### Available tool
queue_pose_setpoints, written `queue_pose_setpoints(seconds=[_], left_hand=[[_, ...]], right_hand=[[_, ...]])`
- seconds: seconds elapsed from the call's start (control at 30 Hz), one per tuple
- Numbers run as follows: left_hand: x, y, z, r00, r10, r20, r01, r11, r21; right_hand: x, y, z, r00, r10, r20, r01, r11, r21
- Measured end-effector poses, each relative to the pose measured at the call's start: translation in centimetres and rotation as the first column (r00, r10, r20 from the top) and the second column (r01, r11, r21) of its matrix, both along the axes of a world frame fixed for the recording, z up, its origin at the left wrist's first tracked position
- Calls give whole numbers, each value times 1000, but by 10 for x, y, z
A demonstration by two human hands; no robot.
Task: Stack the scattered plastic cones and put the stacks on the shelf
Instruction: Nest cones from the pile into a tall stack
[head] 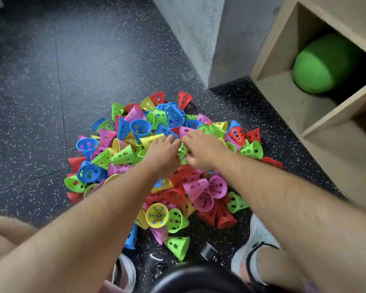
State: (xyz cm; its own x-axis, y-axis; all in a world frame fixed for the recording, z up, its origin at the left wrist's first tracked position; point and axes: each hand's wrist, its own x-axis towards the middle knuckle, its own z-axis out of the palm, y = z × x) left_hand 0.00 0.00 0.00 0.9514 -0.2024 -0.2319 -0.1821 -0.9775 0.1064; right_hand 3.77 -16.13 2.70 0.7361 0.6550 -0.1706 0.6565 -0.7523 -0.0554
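- The cones [197,187] lie in one loose heap on the floor [51,81], in red, blue, green, yellow and pink, tipped every way. None are stacked in any tidy column that I can make out.
- Both hands reach into the top of the heap, side by side and nearly touching.
- The left hand [163,153] lies palm down with its fingers stretched out and relaxed. Their tips rest on a yellow cone [150,140], and a blue cone [164,130] lies just past them.
- The right hand [201,149] is spread over a pink cone [185,130] that sits under its fingertips, with the thumb tucked lower down. Whether it really grips that cone I cannot tell.
- A green cone [182,152] shows in the narrow gap between the two hands, beside the right thumb.
- More cones spill back from the wrists towards the person's pale shoes [256,235].
- To the right of the right hand's fingers, well apart from the heap, stands a light wooden shelf [325,127] with open compartments.
- A green ball [321,64] sits in its upper compartment.
- Beyond the fingertips, past the far edge of the heap, rises a grey concrete pillar [199,39].
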Motion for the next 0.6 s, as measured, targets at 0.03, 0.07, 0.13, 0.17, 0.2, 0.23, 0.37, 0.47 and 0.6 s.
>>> queue_pose_setpoints(seconds=[0.03,0.07,0.13,0.17,0.2,0.23,0.37,0.47,0.6], left_hand=[[3,-3,-2,1000,0,-15,0,1000,19],[6,-6,-4,1000,18,-8,-18,1000,13],[12,-12,-10,999,35,-1,-35,999,7],[16,-13,-13,999,53,6,-53,999,-7],[19,-14,-14,997,76,16,-75,997,-29],[21,-14,-15,995,98,31,-96,994,-60],[18,-8,-19,971,234,57,-211,940,-269],[15,1,-11,933,360,15,-322,850,-416],[3,11,1,890,455,24,-367,748,-554]], right_hand=[[13,0,4,998,62,4,-62,998,-18],[22,0,10,994,109,9,-109,992,-56],[41,-4,21,992,126,-1,-126,989,-80],[47,-5,22,992,123,-7,-123,990,-72],[47,-6,19,993,119,-10,-120,991,-60],[45,-6,17,994,106,-17,-107,993,-56],[37,8,0,988,-22,-150,33,997,70],[30,17,-6,965,-88,-247,134,975,176],[25,22,-3,939,-165,-301,240,942,235]])
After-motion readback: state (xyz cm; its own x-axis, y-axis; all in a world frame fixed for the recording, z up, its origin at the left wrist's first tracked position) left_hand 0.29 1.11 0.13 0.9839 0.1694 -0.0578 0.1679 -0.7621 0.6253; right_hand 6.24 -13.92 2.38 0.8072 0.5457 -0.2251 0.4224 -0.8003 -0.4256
